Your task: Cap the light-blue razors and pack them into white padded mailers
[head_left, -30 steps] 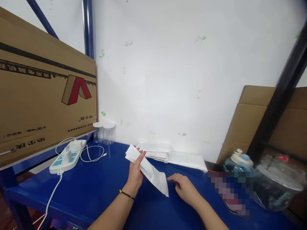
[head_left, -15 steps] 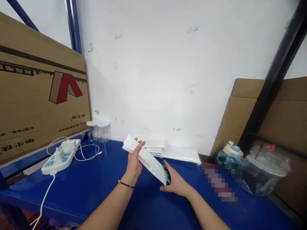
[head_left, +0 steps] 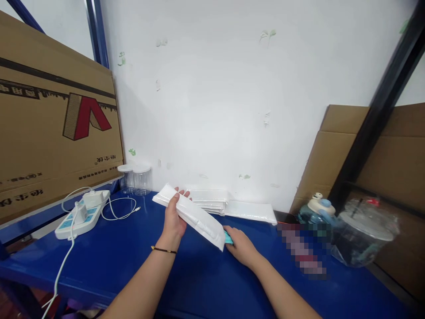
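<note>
My left hand (head_left: 173,218) grips a long white padded mailer bag (head_left: 195,217) above the blue table (head_left: 126,257), holding it near its upper left end so it slopes down to the right. My right hand (head_left: 241,246) is at the bag's lower end, fingers closed on a small teal object (head_left: 228,238) that shows just beside the bag's edge. Behind both hands a stack of white mailer bags (head_left: 232,206) lies flat against the wall.
A white power strip (head_left: 79,213) with a plugged charger and loose cable lies at the left. Two clear lidded jars (head_left: 134,180) stand by the wall. A large cardboard box (head_left: 49,128) is left; a water bottle (head_left: 315,212) and clear plastic container (head_left: 363,235) stand right.
My left hand shifted the white bag left and tilted it flatter. My right hand moved from the bare table to the bag's lower end and now holds a teal object.
</note>
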The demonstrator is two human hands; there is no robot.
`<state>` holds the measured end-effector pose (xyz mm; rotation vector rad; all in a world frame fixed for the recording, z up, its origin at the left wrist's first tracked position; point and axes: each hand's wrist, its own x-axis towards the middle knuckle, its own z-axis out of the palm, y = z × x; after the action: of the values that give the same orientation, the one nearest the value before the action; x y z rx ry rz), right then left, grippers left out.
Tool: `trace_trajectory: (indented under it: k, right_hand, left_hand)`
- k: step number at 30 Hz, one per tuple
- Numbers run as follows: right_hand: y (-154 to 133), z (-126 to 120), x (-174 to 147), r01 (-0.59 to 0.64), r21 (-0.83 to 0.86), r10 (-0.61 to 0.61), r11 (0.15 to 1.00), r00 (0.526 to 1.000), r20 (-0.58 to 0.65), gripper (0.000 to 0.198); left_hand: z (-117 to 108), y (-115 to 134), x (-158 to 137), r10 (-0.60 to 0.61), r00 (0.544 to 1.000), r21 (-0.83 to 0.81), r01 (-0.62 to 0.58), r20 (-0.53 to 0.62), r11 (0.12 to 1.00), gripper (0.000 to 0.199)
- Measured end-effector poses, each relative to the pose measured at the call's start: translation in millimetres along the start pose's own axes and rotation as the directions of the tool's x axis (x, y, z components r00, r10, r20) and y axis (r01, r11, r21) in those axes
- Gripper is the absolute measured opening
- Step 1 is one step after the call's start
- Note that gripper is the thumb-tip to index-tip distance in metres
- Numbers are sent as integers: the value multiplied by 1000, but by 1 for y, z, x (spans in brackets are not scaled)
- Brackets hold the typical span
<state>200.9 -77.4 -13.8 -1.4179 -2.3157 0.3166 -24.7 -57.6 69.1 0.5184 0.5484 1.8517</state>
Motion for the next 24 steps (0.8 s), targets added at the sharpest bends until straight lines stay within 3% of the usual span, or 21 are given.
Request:
trace_trajectory:
  k: [3, 8, 11, 15, 17, 21, 22, 24]
  right_hand:
    - [-2, -5, -2, 0, -94, 2, 996, 1000, 21, 23]
    - [-2, -10, -4, 5, -104, -2, 995, 1000, 25, 14]
    - [4, -13, -4, -13, -104, 17, 995, 999, 37, 11]
    - [14, -19, -5, -60, -70, 63, 996, 997, 37, 8]
    - [17, -22, -7, -73, -29, 73, 997, 997, 19, 8]
    - [16, -22, -9, -51, 66, 51, 997, 999, -3, 10]
    - [15, -21, -8, -46, 76, 46, 996, 999, -3, 11]
    - [9, -17, -2, -37, 65, 37, 997, 999, 0, 11]
  left_hand:
    - [-1, 21, 11, 49, 999, 21, -49, 9, 999, 32]
    - [-1, 58, 26, 199, 973, 174, -216, 114, 961, 45]
    - [3, 75, 29, 211, 925, 452, -343, 316, 823, 61]
    - [12, 85, 26, 29, 836, 696, -476, 548, 537, 63]
    - [17, 85, 24, 2, 821, 705, -491, 570, 512, 56]
    - [22, 86, 24, 27, 857, 684, -429, 514, 590, 55]
    - [22, 86, 26, 46, 855, 693, -450, 517, 563, 58]
    - [16, 88, 33, 78, 822, 731, -542, 565, 416, 65]
